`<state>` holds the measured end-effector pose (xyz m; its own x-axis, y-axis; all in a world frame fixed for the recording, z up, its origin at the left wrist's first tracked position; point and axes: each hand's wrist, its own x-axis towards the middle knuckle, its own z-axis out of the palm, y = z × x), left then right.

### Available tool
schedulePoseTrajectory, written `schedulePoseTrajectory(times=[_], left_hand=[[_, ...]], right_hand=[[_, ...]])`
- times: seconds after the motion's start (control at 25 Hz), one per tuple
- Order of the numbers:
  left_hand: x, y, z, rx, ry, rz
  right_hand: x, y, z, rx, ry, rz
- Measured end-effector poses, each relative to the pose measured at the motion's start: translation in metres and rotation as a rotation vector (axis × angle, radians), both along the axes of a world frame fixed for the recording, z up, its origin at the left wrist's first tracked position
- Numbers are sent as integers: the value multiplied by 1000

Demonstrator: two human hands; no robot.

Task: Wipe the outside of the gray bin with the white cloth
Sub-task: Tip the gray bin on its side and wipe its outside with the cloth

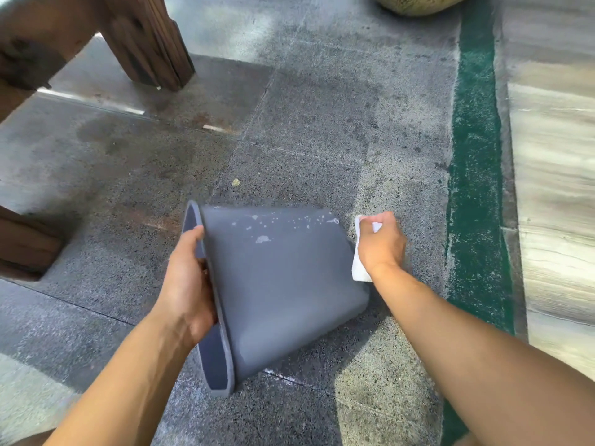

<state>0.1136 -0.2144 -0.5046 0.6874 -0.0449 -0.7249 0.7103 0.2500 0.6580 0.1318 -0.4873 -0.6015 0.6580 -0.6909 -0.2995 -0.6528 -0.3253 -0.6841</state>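
Note:
The gray bin (277, 284) lies tipped on its side over the stone floor, its open mouth to the left and its bottom to the right. White specks and smears dot its upper far side. My left hand (186, 284) grips the rim at the mouth, fingers hooked inside. My right hand (381, 244) holds the folded white cloth (359, 267) against the bin's bottom end. Most of the cloth is hidden under that hand.
Dark wooden furniture legs (151, 43) stand at the upper left, with another wooden block (25, 243) at the left edge. A green painted strip (476, 188) runs down the right, pale wood-look flooring (553, 156) beyond it. A round yellowish pot (418, 3) sits at the top.

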Motion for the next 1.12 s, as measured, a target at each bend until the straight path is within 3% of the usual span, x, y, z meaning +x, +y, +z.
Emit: schedulePoseTrajectory(times=[0.24, 0.4, 0.64, 0.8, 1.12], left_hand=[[-1, -11, -2, -29, 38, 50], [1, -14, -4, -98, -22, 87], [-2, -13, -5, -173, 1, 71], [-2, -16, 1, -265, 60, 97], [-10, -25, 4, -144, 11, 179]], right_hand=[[-8, 68, 45, 245, -270, 287], [-17, 114, 62, 277, -344, 385], [-33, 147, 76, 172, -399, 576], [-39, 160, 79, 104, -329, 637], [-29, 175, 82, -178, -306, 699]])
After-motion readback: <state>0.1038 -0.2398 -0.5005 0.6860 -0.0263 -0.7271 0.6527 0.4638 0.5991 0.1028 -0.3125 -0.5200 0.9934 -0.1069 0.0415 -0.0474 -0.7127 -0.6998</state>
